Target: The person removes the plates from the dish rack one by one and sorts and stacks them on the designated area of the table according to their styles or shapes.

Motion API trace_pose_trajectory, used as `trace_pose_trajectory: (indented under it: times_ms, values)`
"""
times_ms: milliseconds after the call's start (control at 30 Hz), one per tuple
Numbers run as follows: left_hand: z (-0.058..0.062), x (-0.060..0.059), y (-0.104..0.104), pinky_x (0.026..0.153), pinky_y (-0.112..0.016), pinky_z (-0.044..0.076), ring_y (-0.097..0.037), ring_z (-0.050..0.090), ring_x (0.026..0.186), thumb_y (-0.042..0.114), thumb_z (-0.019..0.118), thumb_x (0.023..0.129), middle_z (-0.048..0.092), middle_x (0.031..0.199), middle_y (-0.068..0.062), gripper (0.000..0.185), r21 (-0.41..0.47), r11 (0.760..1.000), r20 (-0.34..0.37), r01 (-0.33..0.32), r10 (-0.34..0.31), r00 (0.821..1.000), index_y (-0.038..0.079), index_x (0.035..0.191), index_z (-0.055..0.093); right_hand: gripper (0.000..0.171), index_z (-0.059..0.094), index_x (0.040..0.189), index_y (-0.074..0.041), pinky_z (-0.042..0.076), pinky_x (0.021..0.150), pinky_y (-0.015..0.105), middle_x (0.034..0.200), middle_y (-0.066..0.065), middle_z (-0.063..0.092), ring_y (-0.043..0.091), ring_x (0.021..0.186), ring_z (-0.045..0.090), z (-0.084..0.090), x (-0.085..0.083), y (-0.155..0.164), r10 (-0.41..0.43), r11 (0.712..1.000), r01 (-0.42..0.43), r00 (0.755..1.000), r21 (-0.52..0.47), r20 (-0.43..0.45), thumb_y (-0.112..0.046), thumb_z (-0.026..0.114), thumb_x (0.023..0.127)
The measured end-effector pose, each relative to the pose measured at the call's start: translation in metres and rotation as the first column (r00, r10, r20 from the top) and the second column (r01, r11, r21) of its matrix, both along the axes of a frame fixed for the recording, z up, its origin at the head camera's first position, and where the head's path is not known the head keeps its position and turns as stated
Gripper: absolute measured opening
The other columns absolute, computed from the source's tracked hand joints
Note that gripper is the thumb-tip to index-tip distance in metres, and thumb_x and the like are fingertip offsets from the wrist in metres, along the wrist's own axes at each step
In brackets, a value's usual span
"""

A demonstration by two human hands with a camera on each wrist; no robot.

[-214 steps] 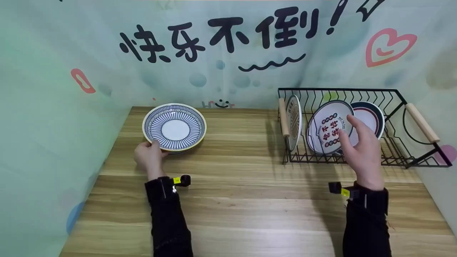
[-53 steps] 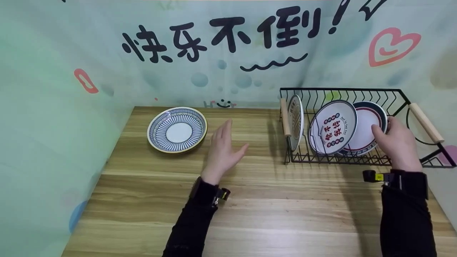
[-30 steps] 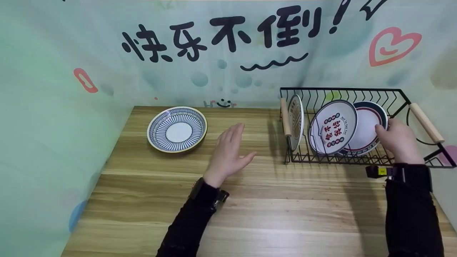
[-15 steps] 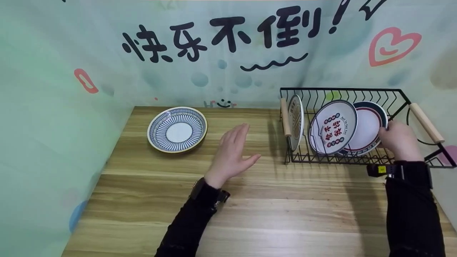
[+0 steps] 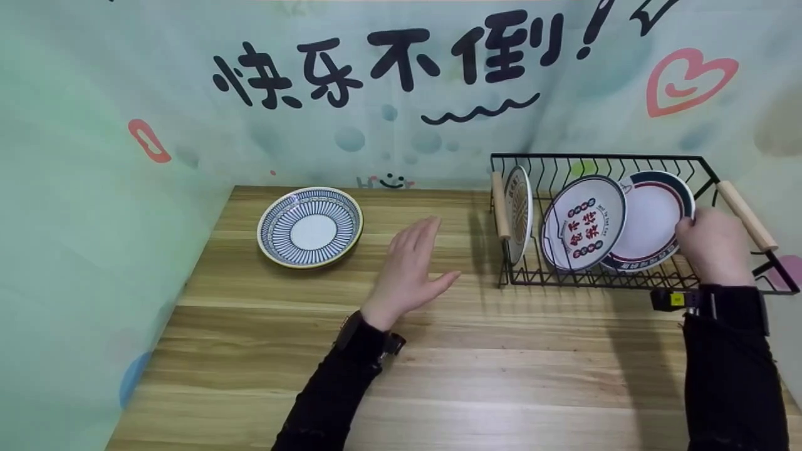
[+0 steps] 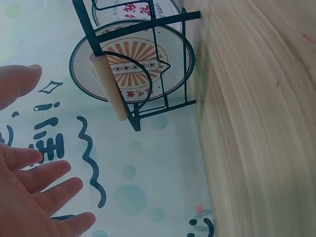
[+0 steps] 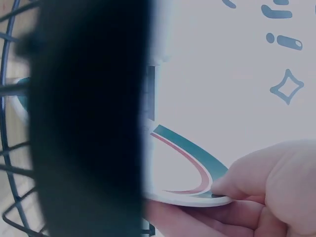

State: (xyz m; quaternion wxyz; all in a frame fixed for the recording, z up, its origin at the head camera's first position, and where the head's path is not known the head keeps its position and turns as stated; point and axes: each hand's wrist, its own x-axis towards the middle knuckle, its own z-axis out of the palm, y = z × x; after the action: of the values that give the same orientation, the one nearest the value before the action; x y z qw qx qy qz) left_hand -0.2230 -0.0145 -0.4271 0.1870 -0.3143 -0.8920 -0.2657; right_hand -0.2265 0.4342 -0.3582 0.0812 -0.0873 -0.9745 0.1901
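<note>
In the head view my right hand (image 5: 717, 247) pinches the right rim of a white plate (image 5: 651, 219) with a dark blue edge and a red ring. Thumb on its face and fingers beneath show in the right wrist view, where a dark blurred bar hides much of the plate (image 7: 177, 173). This plate stands in the black wire dish rack (image 5: 601, 285), partly behind a white plate with red characters (image 5: 584, 225). My left hand (image 5: 404, 269) is held over the table with fingers extended, holding nothing, between the rack and a blue-striped dish (image 5: 313, 235).
A plate with an orange sunburst (image 5: 517, 216) stands upright at the rack's left end, beside a wooden handle (image 5: 499, 207). Another wooden handle (image 5: 745, 215) is on the right. A printed cloth backdrop (image 5: 388, 144) hangs behind the wooden table (image 5: 476, 376).
The blue-edged plate has shifted right and slightly up in my right hand's grip. Earlier my left hand was at the striped dish; it has since let go and moved right.
</note>
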Motion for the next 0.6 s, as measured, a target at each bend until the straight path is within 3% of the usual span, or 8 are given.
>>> trace_pose_trajectory:
  times_ms: [267, 500, 600]
  values:
    - [0.007, 0.001, 0.006, 0.121, -0.043, 0.014, -0.034, 0.033, 0.141, 0.044, 0.072, 0.087, 0.036, 0.153, -0.021, 0.091, -0.005, 1.0, 0.027, 0.006, -0.006, 1.0, -0.005, 0.15, 0.028, 0.029, 0.047, 0.077, 0.011, 0.035, 0.051, 0.045, 0.067, 0.026, 0.051, 0.04, 0.059, 0.048, 0.011, 0.005, -0.002, -0.094, 0.994, 0.097, 0.994, 0.056, -0.053, -0.009, 0.037, 0.095]
    - [0.012, 0.002, 0.008, 0.121, -0.042, 0.013, -0.033, 0.032, 0.142, 0.042, 0.073, 0.086, 0.035, 0.153, -0.021, 0.092, 0.018, 1.0, 0.02, 0.021, -0.022, 1.0, -0.005, 0.15, 0.027, 0.031, 0.051, 0.089, 0.018, 0.037, 0.057, 0.053, 0.087, 0.041, 0.055, 0.054, 0.074, 0.051, 0.02, 0.013, 0.001, -0.129, 0.991, 0.133, 0.985, 0.03, -0.116, -0.009, 0.037, 0.094]
    - [0.016, 0.002, 0.009, 0.121, -0.041, 0.013, -0.033, 0.033, 0.141, 0.041, 0.073, 0.086, 0.034, 0.154, -0.02, 0.093, 0.044, 0.999, 0.011, 0.029, -0.03, 1.0, -0.005, 0.151, 0.025, 0.029, 0.05, 0.083, 0.015, 0.033, 0.055, 0.051, 0.082, 0.038, 0.054, 0.053, 0.071, 0.05, 0.023, 0.017, 0.002, -0.136, 0.99, 0.141, 0.98, 0.027, -0.145, -0.009, 0.037, 0.093]
